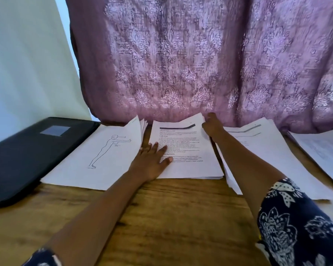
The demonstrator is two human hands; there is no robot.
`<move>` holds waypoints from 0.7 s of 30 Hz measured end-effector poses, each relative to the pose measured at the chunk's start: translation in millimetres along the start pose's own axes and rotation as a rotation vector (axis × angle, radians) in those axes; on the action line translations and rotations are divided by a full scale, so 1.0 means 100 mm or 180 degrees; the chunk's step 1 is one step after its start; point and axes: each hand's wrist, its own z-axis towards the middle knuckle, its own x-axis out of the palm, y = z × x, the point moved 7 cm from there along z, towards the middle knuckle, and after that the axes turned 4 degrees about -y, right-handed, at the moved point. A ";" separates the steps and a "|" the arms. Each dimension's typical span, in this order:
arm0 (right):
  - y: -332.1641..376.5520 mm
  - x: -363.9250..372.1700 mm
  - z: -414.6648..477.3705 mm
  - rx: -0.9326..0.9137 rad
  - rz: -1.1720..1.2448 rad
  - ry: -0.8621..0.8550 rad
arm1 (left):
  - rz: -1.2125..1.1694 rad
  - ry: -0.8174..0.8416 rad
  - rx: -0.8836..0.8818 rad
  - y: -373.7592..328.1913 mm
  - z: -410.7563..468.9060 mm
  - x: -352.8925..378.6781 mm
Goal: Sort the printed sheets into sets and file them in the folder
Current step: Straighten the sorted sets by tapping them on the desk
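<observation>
Presently we find sorting in hand: the left hand (152, 160) presses flat, fingers straight, on the middle stack (188, 148); the right hand (212, 124) pinches its far corner (grip partly hidden). The folder (27, 152) lies well left of both. Next, we judge, lift that set squarely.

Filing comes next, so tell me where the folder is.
In the head view the black folder lies at the left end of the wooden table, right beside the stack topped by the figure drawing.
</observation>
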 end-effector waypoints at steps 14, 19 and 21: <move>-0.01 0.33 0.43 0.0044 -0.0790 -0.0004 | -0.0039 -0.0031 -0.0023 0.00 0.03 0.03; -0.12 0.28 0.55 0.0383 0.0561 0.0272 | -0.0076 -0.0092 -0.0012 0.00 0.03 0.01; -0.16 0.27 0.46 0.0559 0.1257 0.0538 | -0.0075 -0.0099 -0.0022 0.00 0.03 0.01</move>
